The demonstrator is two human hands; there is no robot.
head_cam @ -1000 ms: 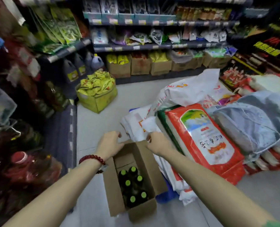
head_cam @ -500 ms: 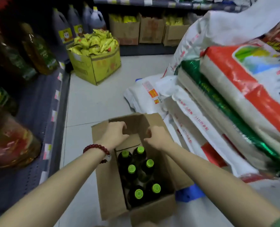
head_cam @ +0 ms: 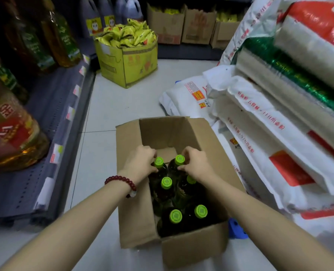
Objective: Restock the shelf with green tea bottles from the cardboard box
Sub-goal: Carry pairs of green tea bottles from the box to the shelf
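Note:
An open cardboard box [head_cam: 135, 202] stands on the floor in front of me, holding several dark tea bottles with green caps. My left hand [head_cam: 142, 165], with a red bead bracelet on its wrist, is closed around the neck of the far left bottle [head_cam: 159, 161]. My right hand [head_cam: 196, 163] is closed around the neck of the far right bottle [head_cam: 179, 159]. Both bottles stand inside the box. Other bottles [head_cam: 175, 216] stand nearer to me in the box. The far end of the box is bare cardboard.
A low grey shelf [head_cam: 51, 122] with price tags runs along the left, with big oil bottles [head_cam: 10, 132] on it. Stacked rice sacks [head_cam: 279, 133] crowd the right side. A yellow box of yellow packets [head_cam: 127, 53] stands on the floor ahead.
My view has dropped closer to the box. Both hands left the far box flaps and moved down onto the necks of the two far bottles.

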